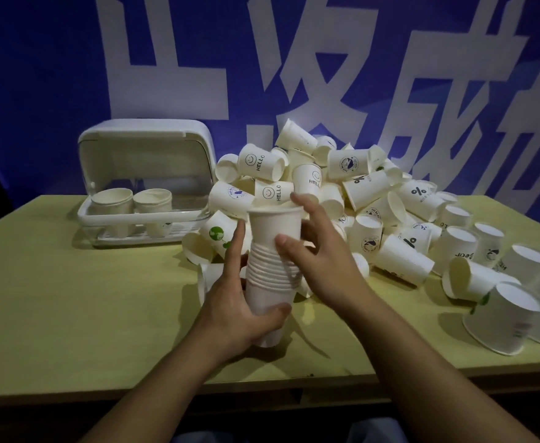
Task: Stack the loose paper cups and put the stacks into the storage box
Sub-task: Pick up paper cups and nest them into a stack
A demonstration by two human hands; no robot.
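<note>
Held upright above the table point(70, 282), near centre: a stack point(273, 276) of nested cups, left hand point(236, 310) wrapped round its lower part, right hand point(313, 247) spread, fingers loose against the top cup. Likely light, thin-walled, easily crushed; best gripped low, gently. Box point(144, 183) far left, lid up; pile point(358, 199) behind.

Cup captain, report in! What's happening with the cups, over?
Left hand grips cup stack. Right hand steadies it. Storage box open, two stacks inside. Path clear.
</note>
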